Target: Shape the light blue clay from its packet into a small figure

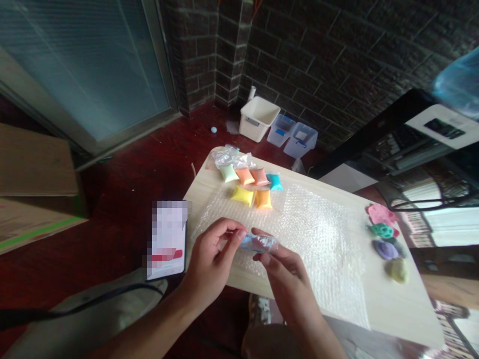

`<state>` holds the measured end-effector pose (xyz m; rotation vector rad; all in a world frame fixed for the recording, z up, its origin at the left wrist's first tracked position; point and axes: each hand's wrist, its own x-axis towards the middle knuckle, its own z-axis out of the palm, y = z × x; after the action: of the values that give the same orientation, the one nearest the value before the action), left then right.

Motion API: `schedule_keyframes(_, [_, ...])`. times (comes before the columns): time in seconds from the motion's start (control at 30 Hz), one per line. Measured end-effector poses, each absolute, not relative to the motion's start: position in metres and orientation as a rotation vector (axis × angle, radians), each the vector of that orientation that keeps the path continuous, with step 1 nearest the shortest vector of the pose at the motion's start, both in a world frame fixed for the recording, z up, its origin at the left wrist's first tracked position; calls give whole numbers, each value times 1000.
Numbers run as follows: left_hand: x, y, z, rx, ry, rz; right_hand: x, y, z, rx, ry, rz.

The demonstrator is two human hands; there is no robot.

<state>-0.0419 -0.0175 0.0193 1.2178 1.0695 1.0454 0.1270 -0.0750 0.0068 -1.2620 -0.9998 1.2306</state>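
Above the bubble wrap [322,234], a clear plastic packet with light blue clay in it [257,243] is held between both hands. My left hand [214,254] pinches its left end between thumb and fingers. Its right end lies in my right hand [287,271], with the thumb below and the fingers curled around it. Beyond the hands lie sealed clay packets: pale green [228,173], orange [245,176], salmon [259,176], teal [275,182], yellow [242,195] and amber [264,199].
Crumpled clear wrappers [228,158] lie at the table's far corner. Pink [380,214], green [381,230], purple [386,250] and yellowish [398,270] lumps sit at the right end. A tablet-like screen [167,239] stands left. Floor bins include a white basket [252,130].
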Motion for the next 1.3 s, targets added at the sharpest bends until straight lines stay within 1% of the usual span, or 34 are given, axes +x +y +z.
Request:
schedule_keyframes(0.23, [-43,-19,16,1250,1082,1022,126,-73,15,-1234,-1076,1236])
schedule_keyframes(0.53, [-41,-18,18,1293,1092,985,129,-78,10,-1200,-1051,1257])
schedule_keyframes(0.9, [-43,-20,17,1291,1061,981,126,-73,16,-1244,-1168,1104])
schedule_keyframes(1.3, [-42,-16,16,1156,1025,1008,125,-80,7,-1215,-1192,1133])
